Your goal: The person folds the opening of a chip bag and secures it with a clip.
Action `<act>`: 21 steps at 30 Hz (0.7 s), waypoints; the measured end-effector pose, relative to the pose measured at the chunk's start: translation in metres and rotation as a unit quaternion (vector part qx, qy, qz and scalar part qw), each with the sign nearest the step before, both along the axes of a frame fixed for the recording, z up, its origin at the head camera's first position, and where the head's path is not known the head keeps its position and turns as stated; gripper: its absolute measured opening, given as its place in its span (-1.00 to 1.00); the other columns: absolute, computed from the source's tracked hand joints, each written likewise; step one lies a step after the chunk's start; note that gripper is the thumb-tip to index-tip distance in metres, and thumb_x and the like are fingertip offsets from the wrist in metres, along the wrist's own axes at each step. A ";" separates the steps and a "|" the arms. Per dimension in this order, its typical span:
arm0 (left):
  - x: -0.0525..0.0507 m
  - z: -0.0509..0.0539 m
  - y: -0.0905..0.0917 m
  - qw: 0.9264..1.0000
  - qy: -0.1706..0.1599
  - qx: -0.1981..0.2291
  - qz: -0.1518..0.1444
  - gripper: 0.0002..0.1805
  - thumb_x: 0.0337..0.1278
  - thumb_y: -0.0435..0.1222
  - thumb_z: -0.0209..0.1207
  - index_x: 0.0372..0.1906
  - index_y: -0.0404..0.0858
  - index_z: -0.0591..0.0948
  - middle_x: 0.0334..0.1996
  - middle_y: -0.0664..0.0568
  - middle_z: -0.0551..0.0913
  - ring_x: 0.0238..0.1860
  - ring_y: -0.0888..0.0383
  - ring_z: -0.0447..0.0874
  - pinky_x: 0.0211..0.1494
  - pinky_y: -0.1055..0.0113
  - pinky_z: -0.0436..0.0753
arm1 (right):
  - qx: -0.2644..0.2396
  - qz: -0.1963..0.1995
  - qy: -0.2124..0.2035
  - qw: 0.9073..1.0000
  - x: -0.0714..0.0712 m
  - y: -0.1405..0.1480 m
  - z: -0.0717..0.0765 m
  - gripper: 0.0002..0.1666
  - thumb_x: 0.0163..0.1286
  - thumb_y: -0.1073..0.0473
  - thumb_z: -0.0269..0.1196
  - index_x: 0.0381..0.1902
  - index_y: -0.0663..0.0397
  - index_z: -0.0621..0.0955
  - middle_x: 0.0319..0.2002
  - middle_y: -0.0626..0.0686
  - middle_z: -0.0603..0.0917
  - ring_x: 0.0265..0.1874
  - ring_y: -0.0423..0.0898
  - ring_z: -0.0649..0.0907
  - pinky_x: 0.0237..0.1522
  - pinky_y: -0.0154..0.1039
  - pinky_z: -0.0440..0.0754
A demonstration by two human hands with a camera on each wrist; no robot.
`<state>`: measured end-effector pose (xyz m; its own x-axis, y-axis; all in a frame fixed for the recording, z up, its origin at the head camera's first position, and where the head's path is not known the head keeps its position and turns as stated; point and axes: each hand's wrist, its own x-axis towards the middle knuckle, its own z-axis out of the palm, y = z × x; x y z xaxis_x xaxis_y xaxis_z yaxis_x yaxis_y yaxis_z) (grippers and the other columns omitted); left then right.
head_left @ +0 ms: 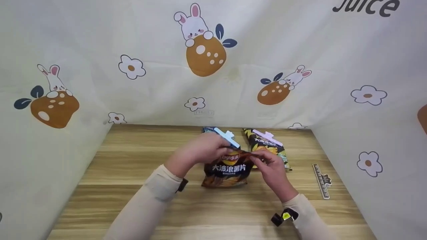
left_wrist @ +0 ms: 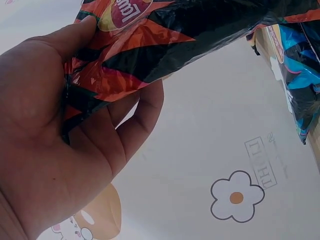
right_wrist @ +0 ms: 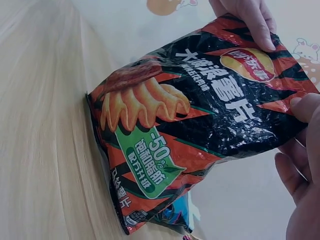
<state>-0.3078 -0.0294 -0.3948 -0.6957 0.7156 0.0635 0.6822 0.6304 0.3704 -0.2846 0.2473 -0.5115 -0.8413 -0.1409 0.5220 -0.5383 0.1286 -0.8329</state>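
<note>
A black and orange bag of potato chips point(head_left: 228, 171) stands on the wooden table, its bottom edge touching the top. My left hand point(head_left: 208, 146) pinches its upper left edge, thumb on the front and fingers behind, as the left wrist view shows. At the upper right corner my right hand point(head_left: 272, 168) grips the bag between thumb and curled fingers. The right wrist view shows the front of the chip bag point(right_wrist: 165, 115) with both hands at its top end. Whether the bag's top is open or sealed, I cannot tell.
Behind lies a blue chip bag point(head_left: 208, 129) with a light blue clip point(head_left: 227, 137). Next to it is a black and yellow chip bag point(head_left: 263, 146) with a pink clip point(head_left: 268, 137). A loose ruler-patterned clip point(head_left: 321, 181) lies at the right. Printed cloth point(head_left: 150, 96) walls the table.
</note>
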 end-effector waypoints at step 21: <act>-0.007 -0.006 -0.006 0.993 0.071 0.080 -0.041 -0.76 0.57 -0.29 0.31 0.13 -0.05 0.88 -0.05 0.14 0.89 -0.03 0.15 0.83 0.15 0.14 0.77 | 0.083 -0.034 0.153 0.984 -0.003 -0.001 -0.002 -0.66 0.36 0.60 0.44 -0.14 0.06 0.83 -0.24 0.03 0.82 -0.28 -0.07 0.76 -0.20 -0.37 0.73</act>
